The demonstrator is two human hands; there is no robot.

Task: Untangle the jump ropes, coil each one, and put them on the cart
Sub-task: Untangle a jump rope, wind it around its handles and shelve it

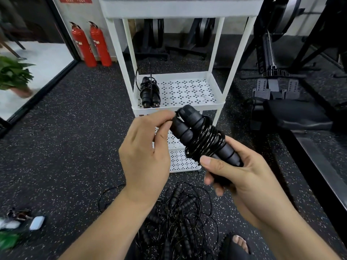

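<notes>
Presently the left hand (144,147) pinches the cord's loose end at the handle tops of the wound jump rope (202,139), held before the white cart (212,107). The right hand (242,177) is clamped round the lower handles. Risk: an untucked end slips, wraps spring loose onto the tangled pile (180,218).

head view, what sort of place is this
Most likely a gym: speckled rubber floor, weight plates racked behind the white cart, and a rowing machine's footrests on the right.
</notes>
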